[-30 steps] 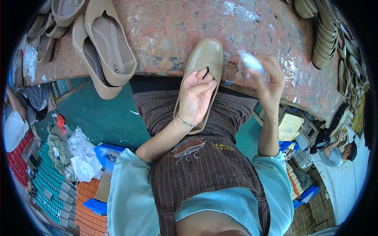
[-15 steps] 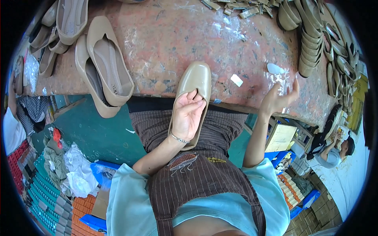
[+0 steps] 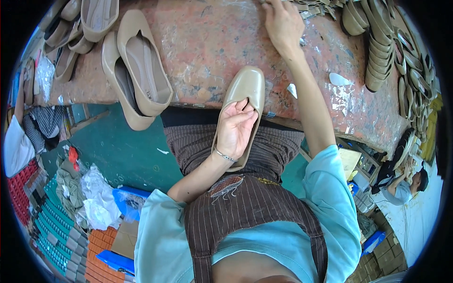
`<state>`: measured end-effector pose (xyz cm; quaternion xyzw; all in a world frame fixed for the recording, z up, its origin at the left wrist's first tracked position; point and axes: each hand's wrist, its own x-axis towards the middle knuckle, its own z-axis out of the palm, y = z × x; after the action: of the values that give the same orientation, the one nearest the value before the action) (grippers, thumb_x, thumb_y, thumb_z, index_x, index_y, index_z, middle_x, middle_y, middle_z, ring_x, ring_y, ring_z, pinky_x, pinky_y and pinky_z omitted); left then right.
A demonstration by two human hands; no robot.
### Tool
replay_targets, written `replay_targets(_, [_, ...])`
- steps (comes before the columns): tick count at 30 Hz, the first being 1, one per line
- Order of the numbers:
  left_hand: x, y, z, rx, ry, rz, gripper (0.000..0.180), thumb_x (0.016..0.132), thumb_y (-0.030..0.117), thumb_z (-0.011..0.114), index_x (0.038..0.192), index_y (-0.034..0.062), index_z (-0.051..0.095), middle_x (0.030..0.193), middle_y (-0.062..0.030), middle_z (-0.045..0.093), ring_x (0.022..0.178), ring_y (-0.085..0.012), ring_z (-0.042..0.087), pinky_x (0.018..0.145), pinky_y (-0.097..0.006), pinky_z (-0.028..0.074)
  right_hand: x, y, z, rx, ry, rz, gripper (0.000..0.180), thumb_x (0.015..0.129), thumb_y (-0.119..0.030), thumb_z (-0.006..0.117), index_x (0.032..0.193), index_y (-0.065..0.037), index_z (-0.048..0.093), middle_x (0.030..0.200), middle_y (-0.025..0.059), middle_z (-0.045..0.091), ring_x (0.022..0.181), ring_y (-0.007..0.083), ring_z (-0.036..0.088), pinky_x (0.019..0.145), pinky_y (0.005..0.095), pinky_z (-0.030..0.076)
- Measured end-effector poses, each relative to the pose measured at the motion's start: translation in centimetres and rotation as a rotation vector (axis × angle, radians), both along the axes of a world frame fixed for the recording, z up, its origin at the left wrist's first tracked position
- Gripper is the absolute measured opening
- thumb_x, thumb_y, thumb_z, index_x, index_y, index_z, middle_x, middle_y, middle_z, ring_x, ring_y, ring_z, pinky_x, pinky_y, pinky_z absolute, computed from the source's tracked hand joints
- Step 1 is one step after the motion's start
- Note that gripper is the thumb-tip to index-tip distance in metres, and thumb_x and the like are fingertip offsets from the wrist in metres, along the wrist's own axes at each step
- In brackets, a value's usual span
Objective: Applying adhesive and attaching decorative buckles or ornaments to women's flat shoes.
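Observation:
My left hand [image 3: 234, 132] is tucked into a glossy beige slip-on shoe [image 3: 248, 85], fingers pressed up inside its toe end and thumb folded over them. The shoe's toe rests over the table edge and its heel points toward my apron. My right hand [image 3: 285, 28] is stretched far across the table, beside a heap of small beige strap pieces [image 3: 317, 6]. Its fingertips run to the picture's upper edge, so whether they grip a piece is hidden.
A pair of beige shoes [image 3: 144, 70] overhangs the worn red table [image 3: 198, 61] at left, with more shoes behind. Stacked shoes [image 3: 379, 61] line the right side. A white oval scrap [image 3: 339, 79] and a small white tag [image 3: 292, 90] lie on the table. A person [image 3: 403, 186] sits far right.
My right hand has swung from the table's right edge, where its fingers were spread, up and left to the strap pieces. My left hand keeps its hold on the shoe. The view has shifted slightly.

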<state>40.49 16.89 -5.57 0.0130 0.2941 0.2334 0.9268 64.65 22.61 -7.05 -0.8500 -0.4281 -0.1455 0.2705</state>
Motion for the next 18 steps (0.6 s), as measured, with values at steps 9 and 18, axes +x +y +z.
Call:
replay_targets(9, [-0.6, 0.2, -0.4, 0.0, -0.037, 0.013, 0.032, 0.078, -0.014, 0.046, 0.108, -0.0042, 0.05, 0.114, -0.0145, 0.055, 0.114, -0.0268, 0.05, 0.099, -0.04, 0.039, -8.2, -11.5, 6.1, 0.279, 1.401, 0.061, 0.018, 0.088, -0.011, 0.059, 0.098, 0.004, 0.063, 0.073, 0.0065, 0.064, 0.057, 0.0106, 0.06, 0.053, 0.0204, 0.049])
replay_targets(18, [-0.1, 0.5, 0.9, -0.007, -0.033, 0.003, 0.045, 0.08, -0.012, 0.044, 0.125, -0.0058, 0.041, 0.126, -0.0166, 0.05, 0.119, -0.0226, 0.048, 0.102, -0.035, 0.037, -11.3, -11.5, 5.2, 0.269, 1.523, 0.076, 0.016, 0.084, 0.0, 0.061, 0.099, 0.005, 0.062, 0.084, 0.0109, 0.067, 0.072, 0.0121, 0.065, 0.062, 0.022, 0.053])
